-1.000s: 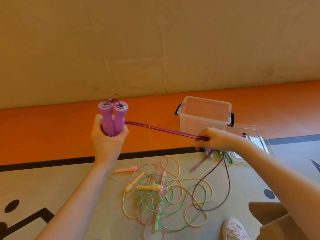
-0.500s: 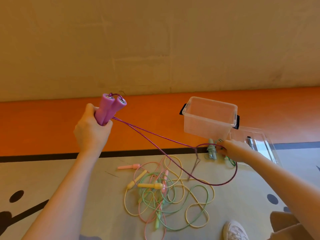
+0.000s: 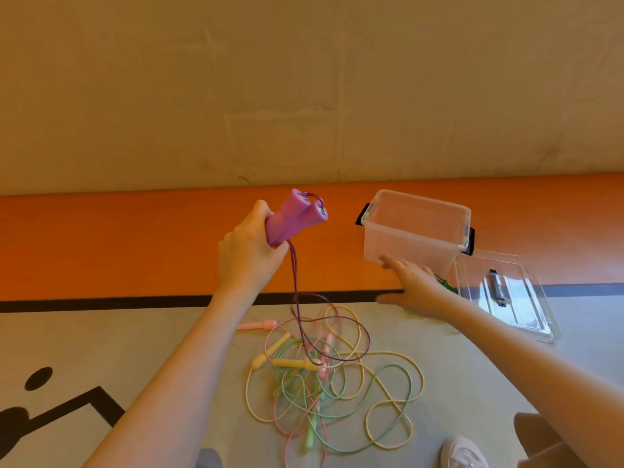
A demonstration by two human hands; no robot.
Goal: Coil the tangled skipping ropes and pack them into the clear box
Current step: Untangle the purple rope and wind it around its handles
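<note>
Status: early stage. No coiled rope shows through the walls of the clear box (image 3: pixel 417 231), which stands open on the floor by the orange strip, close to the wall. Its lid (image 3: pixel 506 295) lies flat just beside it on the right.

Your left hand (image 3: pixel 248 261) grips both handles of the purple rope (image 3: pixel 297 217) together, raised above the floor. Its cord (image 3: pixel 299 319) hangs slack from the handles and trails down onto the pile; it is not coiled. Treat this rope as picked out but not yet wound.

Your right hand (image 3: pixel 413 288) is spread flat with straight fingers and holds nothing. It hovers just in front of the box's near wall; whether the fingertips touch the wall cannot be told.

Remaining work, as judged from the floor:
- The tangled pile (image 3: pixel 324 383) of yellow, green and pink ropes lies between your arms, its loops crossing one another. The purple cord overlaps its upper part.
- A pink handle (image 3: pixel 258 325) sticks out at the left edge of the pile; a yellow handle (image 3: pixel 292 363) lies near the middle.
- A bit of green cord (image 3: pixel 444 283) shows behind your right hand, beside the box. Whether it is a finished coil cannot be told.

Wind the purple cord first, then separate the rest one at a time.
</note>
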